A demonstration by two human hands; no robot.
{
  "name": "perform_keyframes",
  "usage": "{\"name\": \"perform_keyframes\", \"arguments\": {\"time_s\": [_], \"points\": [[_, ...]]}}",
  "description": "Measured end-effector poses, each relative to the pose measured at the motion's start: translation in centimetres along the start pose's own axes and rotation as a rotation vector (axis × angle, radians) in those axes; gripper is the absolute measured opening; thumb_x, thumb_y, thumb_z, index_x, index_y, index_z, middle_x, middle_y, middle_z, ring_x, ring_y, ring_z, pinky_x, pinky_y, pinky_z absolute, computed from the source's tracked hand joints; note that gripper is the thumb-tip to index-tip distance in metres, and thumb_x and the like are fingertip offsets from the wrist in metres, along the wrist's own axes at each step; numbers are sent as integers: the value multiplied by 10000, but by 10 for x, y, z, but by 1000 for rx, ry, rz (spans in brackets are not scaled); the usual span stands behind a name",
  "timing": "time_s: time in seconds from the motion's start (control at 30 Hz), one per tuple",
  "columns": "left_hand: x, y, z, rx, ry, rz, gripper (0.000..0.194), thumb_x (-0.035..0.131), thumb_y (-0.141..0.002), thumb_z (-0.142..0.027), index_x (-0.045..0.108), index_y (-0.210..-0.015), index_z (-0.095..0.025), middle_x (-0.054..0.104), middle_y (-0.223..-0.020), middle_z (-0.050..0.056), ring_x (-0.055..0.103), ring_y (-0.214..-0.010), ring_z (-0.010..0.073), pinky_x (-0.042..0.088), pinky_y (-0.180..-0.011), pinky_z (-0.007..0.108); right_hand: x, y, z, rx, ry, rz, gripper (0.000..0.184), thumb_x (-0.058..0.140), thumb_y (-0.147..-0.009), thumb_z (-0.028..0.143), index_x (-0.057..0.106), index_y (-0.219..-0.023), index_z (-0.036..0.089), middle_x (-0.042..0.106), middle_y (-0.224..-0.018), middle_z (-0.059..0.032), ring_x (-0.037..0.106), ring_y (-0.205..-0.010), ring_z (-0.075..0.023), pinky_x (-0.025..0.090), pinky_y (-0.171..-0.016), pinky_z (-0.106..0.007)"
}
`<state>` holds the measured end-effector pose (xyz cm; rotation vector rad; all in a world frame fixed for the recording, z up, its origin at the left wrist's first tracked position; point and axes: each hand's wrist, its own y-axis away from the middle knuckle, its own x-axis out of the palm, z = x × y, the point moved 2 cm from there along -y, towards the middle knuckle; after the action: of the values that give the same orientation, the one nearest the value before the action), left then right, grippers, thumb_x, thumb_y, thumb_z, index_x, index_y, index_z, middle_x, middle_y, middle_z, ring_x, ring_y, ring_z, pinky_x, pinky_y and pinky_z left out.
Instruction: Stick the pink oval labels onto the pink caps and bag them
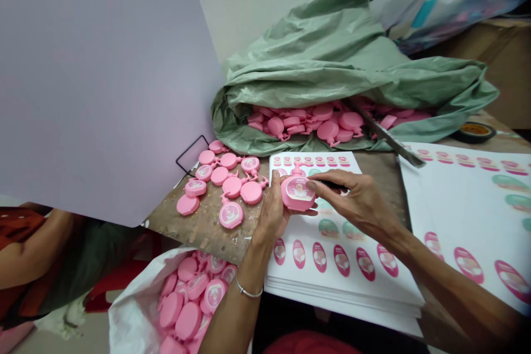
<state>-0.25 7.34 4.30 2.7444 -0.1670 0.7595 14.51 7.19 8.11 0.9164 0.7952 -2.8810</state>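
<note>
My left hand [271,213] grips a pink round plastic piece [297,193] with a pale sticker on its face, held over a stack of sticker sheets [332,282]. My right hand [357,199] has its fingers pressed on the piece's sticker from the right, with a dark thin object under the fingers that I cannot make out. Several more pink pieces [226,180] lie on the worn wooden board [203,227] to the left, some with stickers. A silver bangle sits on my left wrist.
A green plastic bag [332,61] at the back holds many plain pink pieces. A white sack [133,310] at lower left holds stickered ones. More sticker sheets [464,215] lie on the right, a metal blade [390,141] above them, a tape roll [473,131]. Another person's arm [29,254] is at left.
</note>
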Motion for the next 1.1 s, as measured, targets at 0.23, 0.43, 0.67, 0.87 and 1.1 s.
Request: {"name": "perform_keyframes", "arguments": {"time_s": [0.23,0.43,0.67,0.87,1.1], "points": [[0,0,1,30,3,-10,570,355,-946,-570,667,-1125,-129,717,-1034,135,704,-888,260,617,-694,384,3,3,0,-111,149,-56,148,635,-856,303,734,-922,214,740,-825,-39,662,-754,-189,485,-687,-328],[0,1,-1,33,-10,-42,558,375,-937,-576,679,-1087,-132,719,-1031,127,687,-945,267,613,-718,385,5,5,3,-179,224,-91,163,606,-876,320,729,-904,217,723,-770,-39,658,-713,-193,459,-723,-350],[-1,0,-1,37,-25,-31,555,338,-950,-563,670,-1078,-136,710,-1070,121,680,-962,266,614,-707,371,6,5,3,-206,233,-101,169,605,-881,310,725,-905,194,715,-753,-46,642,-693,-186,449,-722,-348],[-1,0,0,27,-7,-42,539,350,-953,-550,668,-1100,-141,695,-1121,120,674,-987,270,618,-707,373,5,6,4,-204,238,-90,167,611,-875,316,728,-907,201,716,-761,-40,641,-686,-188,446,-712,-348],[-4,0,1,32,-24,-87,496,430,-932,-536,672,-1105,-138,690,-1137,123,665,-1013,270,618,-719,351,6,6,3,-217,259,-83,179,601,-883,316,728,-912,193,702,-736,-44,625,-674,-181,427,-715,-339]]}}
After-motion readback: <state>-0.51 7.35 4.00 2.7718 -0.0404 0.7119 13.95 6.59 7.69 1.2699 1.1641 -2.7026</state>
